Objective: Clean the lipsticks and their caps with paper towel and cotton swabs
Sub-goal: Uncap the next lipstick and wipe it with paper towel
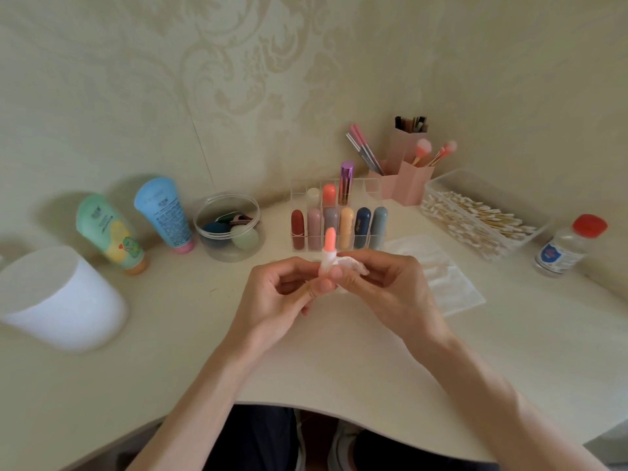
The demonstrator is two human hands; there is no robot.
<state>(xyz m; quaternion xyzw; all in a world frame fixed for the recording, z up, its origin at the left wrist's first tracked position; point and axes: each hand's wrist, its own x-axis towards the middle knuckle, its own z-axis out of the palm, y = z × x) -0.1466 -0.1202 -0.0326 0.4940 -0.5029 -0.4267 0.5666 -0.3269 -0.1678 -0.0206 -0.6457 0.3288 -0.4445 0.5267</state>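
I was at the wiping step on one lipstick (329,244), which I held in the air over the desk (190,317), just in front of the rack (368,240) of capped ones. My left hand (282,294) gripped its base, fingers curled round the lower barrel. My right hand (390,287) pinched a small wad of towel (353,265) against the white collar below the peach stick.

The lipstick stood close to upright, its long axis near vertical. The rounded tip pointed up and a little away from me, toward the rack. It was uncapped and wound out.

I judged the job early, since the others in the rack looked untouched. The next move called for turning the barrel in my left fingers with the wad pressed to the collar, kept clear of the soft stick above. The rim would likely want a swab from the box (475,219) at my right. A flat towel sheet (452,287) lay under my right hand.
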